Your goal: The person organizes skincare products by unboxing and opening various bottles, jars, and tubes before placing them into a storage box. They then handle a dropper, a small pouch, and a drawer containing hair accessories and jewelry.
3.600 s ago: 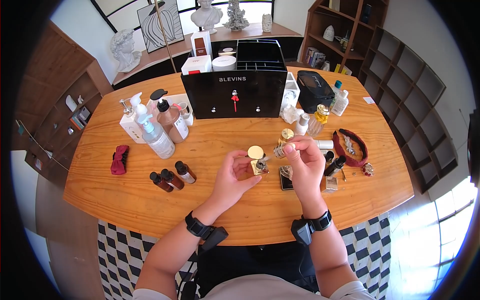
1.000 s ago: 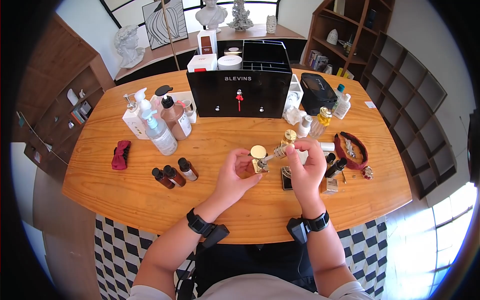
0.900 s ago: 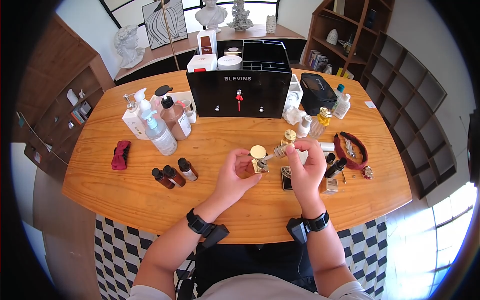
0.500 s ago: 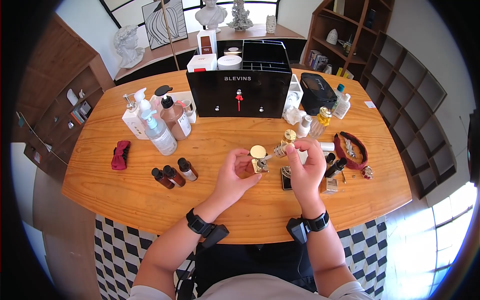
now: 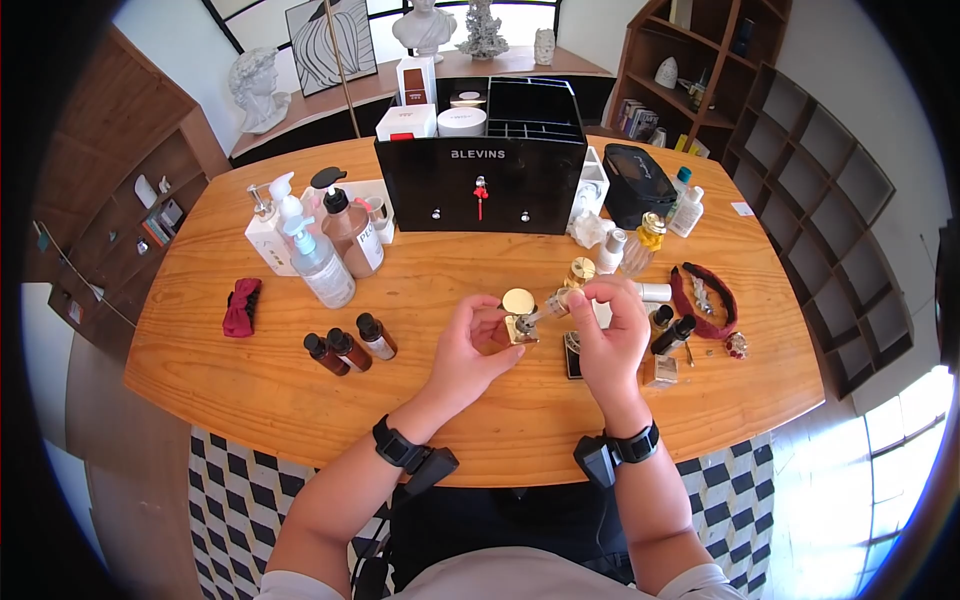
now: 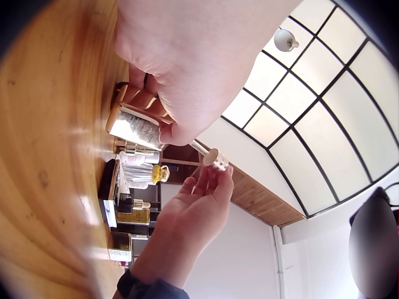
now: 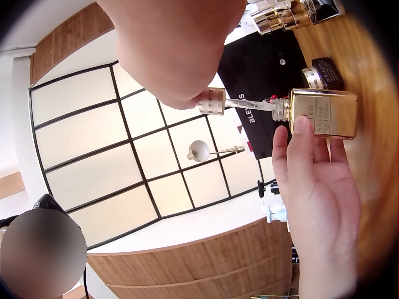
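My left hand grips a square gold glass serum bottle at its sides, thumb against the labelled face in the right wrist view. The bottle stands upright over the table, its neck uncapped. My right hand pinches the collar of a dropper cap between thumb and fingers. From the cap a clear glass pipette slants down, its lower end at the bottle's neck. Just behind the bottle is a jar with a round gold lid. A black square compact lies beside the right hand.
A black organizer box stands at the back. Pump bottles, small brown bottles and a red bow are at left. At right are a perfume bottle, a red headband, a black case and dark small bottles.
Both hands keep the same hold on bottle and dropper. Since the first frame the pipette shows more plainly between cap and neck; within the last second the dropper shifts only slightly. The head view has shifted a little.
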`<state>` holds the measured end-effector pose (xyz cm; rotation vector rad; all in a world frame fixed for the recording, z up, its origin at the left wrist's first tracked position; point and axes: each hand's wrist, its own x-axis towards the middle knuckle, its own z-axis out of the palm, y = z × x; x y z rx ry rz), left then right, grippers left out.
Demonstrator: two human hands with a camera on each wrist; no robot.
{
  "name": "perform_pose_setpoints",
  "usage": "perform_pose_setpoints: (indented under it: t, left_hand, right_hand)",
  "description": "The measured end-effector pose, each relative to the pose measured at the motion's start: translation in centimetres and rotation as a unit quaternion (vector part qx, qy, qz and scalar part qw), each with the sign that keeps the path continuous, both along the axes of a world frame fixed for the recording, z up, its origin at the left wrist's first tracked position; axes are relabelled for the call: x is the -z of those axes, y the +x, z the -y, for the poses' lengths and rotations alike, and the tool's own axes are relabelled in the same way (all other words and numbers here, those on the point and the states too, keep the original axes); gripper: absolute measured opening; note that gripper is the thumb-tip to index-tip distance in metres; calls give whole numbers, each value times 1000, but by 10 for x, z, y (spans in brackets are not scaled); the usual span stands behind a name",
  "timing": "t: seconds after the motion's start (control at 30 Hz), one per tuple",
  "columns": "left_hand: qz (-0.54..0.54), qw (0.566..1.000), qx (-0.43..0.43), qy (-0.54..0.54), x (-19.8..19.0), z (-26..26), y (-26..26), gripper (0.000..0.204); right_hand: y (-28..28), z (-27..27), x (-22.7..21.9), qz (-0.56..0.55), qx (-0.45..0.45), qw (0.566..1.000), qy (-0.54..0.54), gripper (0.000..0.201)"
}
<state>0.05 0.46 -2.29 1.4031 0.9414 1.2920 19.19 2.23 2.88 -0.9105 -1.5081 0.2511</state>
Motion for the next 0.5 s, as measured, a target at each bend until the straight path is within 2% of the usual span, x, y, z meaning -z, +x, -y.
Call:
perform_pose_setpoints:
  t: [0.33,0.5]
  left_hand:
    - [14,1000,2,14,1,0,1,60]
    - [12,1000,-2,17,3,0,0,61]
  right_hand:
    - [-9,-4,9,79,-66,995,-12,9]
    - [-12,-2,8,89,-58,993,-48,9]
